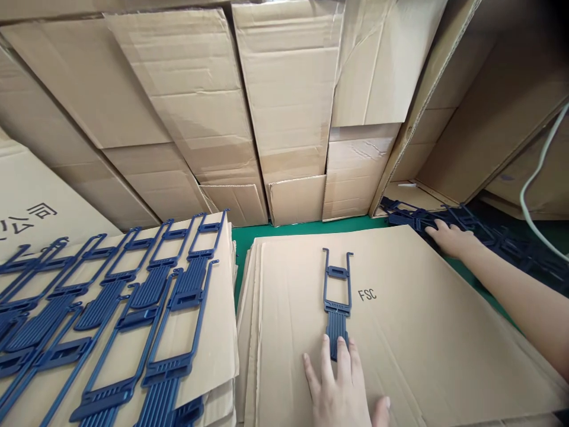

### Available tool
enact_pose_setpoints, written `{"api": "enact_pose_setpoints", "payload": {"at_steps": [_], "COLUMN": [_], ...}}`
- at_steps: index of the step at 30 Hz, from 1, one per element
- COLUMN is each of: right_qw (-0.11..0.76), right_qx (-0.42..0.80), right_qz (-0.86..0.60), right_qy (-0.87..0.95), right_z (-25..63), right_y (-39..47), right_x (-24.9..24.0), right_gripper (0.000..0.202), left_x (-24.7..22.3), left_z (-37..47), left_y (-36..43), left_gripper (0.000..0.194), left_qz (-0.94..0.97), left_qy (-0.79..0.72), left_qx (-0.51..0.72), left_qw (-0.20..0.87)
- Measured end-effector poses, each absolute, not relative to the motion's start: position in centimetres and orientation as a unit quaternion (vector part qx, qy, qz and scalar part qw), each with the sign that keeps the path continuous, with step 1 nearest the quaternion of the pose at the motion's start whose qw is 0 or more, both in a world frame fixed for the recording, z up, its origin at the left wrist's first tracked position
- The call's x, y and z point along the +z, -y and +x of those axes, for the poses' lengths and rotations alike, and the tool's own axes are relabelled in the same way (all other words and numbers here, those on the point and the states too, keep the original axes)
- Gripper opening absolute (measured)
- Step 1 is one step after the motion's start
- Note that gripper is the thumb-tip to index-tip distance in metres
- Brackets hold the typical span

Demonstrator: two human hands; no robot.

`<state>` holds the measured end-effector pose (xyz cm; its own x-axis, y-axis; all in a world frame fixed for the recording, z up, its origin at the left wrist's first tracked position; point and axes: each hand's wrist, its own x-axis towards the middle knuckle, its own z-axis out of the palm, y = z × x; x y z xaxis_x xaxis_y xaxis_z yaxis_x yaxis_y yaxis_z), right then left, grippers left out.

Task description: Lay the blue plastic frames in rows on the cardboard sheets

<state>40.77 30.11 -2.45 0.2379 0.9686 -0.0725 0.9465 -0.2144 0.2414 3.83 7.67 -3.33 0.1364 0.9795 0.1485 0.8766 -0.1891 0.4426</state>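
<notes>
**One blue frame laid, the next being fetched**

A dark blue slotted plastic frame piece (336,299) lies alone mid-sheet on the brown corrugated cardboard sheet (422,332), beside the printed letters. The left hand (342,388) rests flat, fingers spread, on its near end. The right hand (448,237) reaches past the sheet's far right corner onto a heap of blue pieces (489,237); its grip is unclear. Placing seems underway; lifting one piece out of the tangle likely needs care.
</notes>
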Motion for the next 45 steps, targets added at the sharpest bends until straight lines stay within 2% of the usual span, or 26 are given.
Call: {"api": "enact_pose_setpoints", "payload": {"at_steps": [4, 10, 16, 22, 25, 28, 30, 32, 37, 41, 45], "right_qw": [0.069, -0.029, -0.163, -0.266, -0.248, -0.175, -0.125, -0.097, -0.08, -0.056, -0.098], "right_qx": [0.059, 0.054, 0.101, 0.152, 0.14, 0.165, 0.199, 0.219, 0.239, 0.227, 0.156], "right_qz": [0.768, 0.767, 0.755, 0.648, 0.534, 0.393, 0.369, 0.412, 0.569, 0.701, 0.739], "right_qy": [-0.634, -0.639, -0.628, -0.698, -0.796, -0.887, -0.899, -0.879, -0.782, -0.674, -0.648], "right_z": [42.0, 41.5, 39.1, 33.4, 30.1, 27.2, 25.7, 24.7, 24.9, 27.0, 25.4], "right_y": [-29.3, -29.6, -30.3, -26.3, -21.8, -17.0, -14.4, -12.6, -10.9, -11.8, -13.3], "right_x": [-2.6, -1.4, 1.5, 2.3, 0.4, -1.3, -1.7, -1.5, -1.0, -1.6, -0.3], "right_gripper": [0.031, 0.03, 0.029, 0.033, 0.029, 0.029, 0.029, 0.029, 0.049, 0.047, 0.042], "left_x": [-4.0, -3.6, -2.1, -1.3, -0.8, -0.4, -0.2, -0.2, -0.2, -0.3, -0.5], "left_z": [3.4, 2.3, 1.1, 0.0, -0.3, -0.5, -0.6, -0.6, -0.8, -1.1, -1.1], "left_y": [-8.0, -9.0, -10.4, -11.3, -11.4, -11.4, -11.5, -11.5, -11.5, -11.5, -11.5], "left_gripper": [0.053, 0.047, 0.046, 0.043, 0.04, 0.038, 0.038, 0.038, 0.037, 0.042, 0.041], "left_qz": [0.756, 0.771, 0.755, 0.761, 0.764, 0.768, 0.773, 0.776, 0.782, 0.79, 0.78], "left_qy": [-0.624, -0.619, -0.643, -0.64, -0.638, -0.635, -0.629, -0.625, -0.617, -0.608, -0.621], "left_qx": [0.172, 0.14, 0.119, 0.091, 0.086, 0.079, 0.08, 0.085, 0.088, 0.08, 0.078], "left_qw": [0.094, 0.056, 0.055, 0.054, 0.034, 0.022, 0.018, 0.01, 0.004, 0.014, 0.009]}}
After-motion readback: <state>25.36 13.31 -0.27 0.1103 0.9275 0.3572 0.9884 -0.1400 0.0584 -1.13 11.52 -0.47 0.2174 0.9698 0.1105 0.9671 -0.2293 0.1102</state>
